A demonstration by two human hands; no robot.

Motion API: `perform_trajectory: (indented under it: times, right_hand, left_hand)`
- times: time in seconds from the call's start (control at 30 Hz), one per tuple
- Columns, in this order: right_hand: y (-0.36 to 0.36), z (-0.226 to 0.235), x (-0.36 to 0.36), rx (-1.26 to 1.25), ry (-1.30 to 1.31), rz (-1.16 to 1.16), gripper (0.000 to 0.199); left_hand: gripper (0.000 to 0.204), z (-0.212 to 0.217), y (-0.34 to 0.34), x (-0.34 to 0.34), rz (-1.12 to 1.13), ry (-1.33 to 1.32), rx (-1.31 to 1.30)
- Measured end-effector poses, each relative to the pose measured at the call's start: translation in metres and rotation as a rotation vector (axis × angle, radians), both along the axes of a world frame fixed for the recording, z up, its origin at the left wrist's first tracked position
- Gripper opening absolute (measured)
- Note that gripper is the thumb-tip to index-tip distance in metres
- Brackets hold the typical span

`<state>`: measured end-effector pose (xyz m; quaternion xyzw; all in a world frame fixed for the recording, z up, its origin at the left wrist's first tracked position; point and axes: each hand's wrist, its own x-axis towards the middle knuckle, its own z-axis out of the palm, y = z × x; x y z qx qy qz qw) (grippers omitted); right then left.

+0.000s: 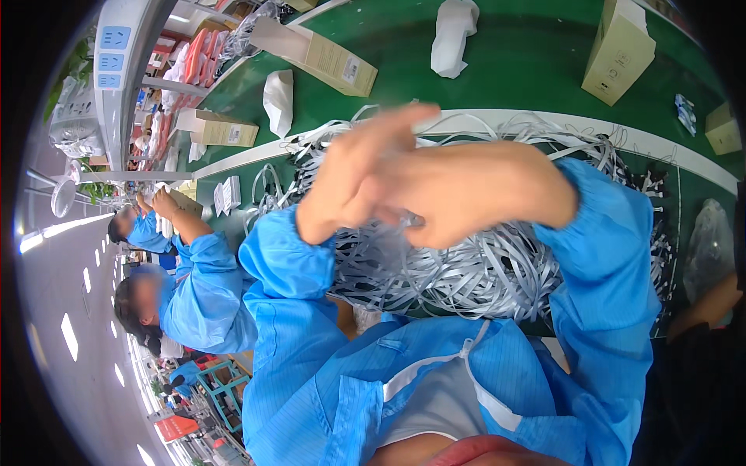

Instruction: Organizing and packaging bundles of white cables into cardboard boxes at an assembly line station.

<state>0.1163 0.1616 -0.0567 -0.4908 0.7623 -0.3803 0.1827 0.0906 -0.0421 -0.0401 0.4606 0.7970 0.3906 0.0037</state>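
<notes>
A head-worn camera is looking down from close above the hands (466, 190), taking in the worktop (528, 74) beyond.

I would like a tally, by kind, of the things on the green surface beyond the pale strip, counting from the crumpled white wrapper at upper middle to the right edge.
Crumpled white wrapper: 1
Tan cardboard boxes, a larger box and a partly visible box at the right: 2
Small blue-and-white packet: 1
Total: 4
</notes>
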Motion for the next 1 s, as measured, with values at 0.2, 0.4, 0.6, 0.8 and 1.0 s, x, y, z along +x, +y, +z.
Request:
perform_trajectory:
  times: [0.2,0.4,0.6,0.8,1.0]
  right_hand:
    - [-0.042,-0.041,-0.039,-0.328,-0.674,0.355,0.024]
    - [-0.068,-0.115,-0.058,-0.716,-1.268,0.16,0.048]
    - [-0.068,-0.138,-0.069,-0.766,-1.327,-0.075,0.058]
    - [-0.069,-0.128,-0.059,-0.649,-1.152,-0.199,0.046]
    - [-0.077,-0.129,-0.046,-0.45,-0.364,-0.101,0.016]
  left_hand:
    - [0.041,-0.068,-0.054,-0.012,0.185,0.319,-0.167]
    - [0.024,-0.102,-0.114,-0.065,0.181,0.774,-0.389]
    - [0.012,-0.118,-0.106,-0.074,0.162,0.62,-0.124]
    - [0.019,-0.127,-0.098,-0.077,0.223,0.457,0.092]
    - [0.016,-0.133,-0.093,-0.087,0.551,0.317,0.083]
